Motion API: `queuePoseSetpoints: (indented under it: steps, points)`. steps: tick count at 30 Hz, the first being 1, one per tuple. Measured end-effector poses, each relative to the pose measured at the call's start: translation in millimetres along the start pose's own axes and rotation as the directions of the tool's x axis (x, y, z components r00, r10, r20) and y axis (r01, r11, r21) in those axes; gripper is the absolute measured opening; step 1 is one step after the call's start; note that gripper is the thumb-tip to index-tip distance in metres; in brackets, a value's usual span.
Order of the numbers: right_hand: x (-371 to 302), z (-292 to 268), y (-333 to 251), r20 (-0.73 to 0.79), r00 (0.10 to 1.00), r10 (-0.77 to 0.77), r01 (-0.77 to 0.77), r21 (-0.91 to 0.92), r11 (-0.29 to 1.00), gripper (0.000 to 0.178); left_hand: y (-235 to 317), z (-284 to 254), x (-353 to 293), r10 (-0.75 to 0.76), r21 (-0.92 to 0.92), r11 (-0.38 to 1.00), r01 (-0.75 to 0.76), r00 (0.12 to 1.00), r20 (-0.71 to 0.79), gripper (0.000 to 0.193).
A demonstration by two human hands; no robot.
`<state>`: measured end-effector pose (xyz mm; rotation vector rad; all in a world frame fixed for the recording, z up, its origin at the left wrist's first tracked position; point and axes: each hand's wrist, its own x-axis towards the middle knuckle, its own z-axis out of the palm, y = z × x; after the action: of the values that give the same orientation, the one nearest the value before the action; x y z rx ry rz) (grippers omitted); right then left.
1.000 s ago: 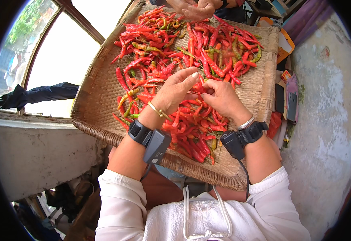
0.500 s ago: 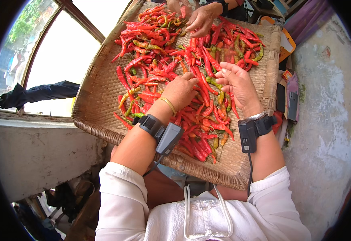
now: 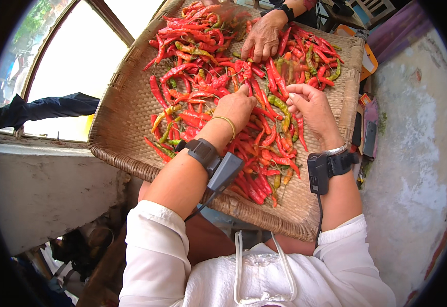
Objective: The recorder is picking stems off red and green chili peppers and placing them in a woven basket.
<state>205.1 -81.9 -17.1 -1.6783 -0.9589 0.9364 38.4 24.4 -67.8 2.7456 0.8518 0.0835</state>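
Red slender chillies (image 3: 254,187), tan wicker tray (image 3: 300,202), left hand (image 3: 235,110) curled, right hand (image 3: 313,113) curled at its three o'clock, pinches unclear.

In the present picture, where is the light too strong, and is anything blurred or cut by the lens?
Head view: the brown-framed glass window is mostly washed out to white; head view: the long red chili peppers look smeared toward the top centre; head view: the fisheye leaves a curved black border.

Wearer's hands (image 3: 236,109), two; bracelets (image 3: 334,151), two; woven tray (image 3: 126,102), one — chili peppers (image 3: 254,192), too many to count.
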Motion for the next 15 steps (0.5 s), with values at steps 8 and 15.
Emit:
queuePoseSetpoints:
  steps: [8, 15]
  points:
    - [-5, -20, 0, 0.081, 0.997, -0.001, 0.060, -0.737, 0.673, 0.027, -19, -34, 16, -0.299, -0.560, 0.828, -0.030, 0.821, -0.486, 0.022]
    - [-14, -1, -8, 0.366, 0.859, 0.357, -0.176, -0.444, 0.879, 0.029, -32, -40, 4, -0.365, -0.547, 0.829, 0.121, 0.858, -0.362, 0.031]
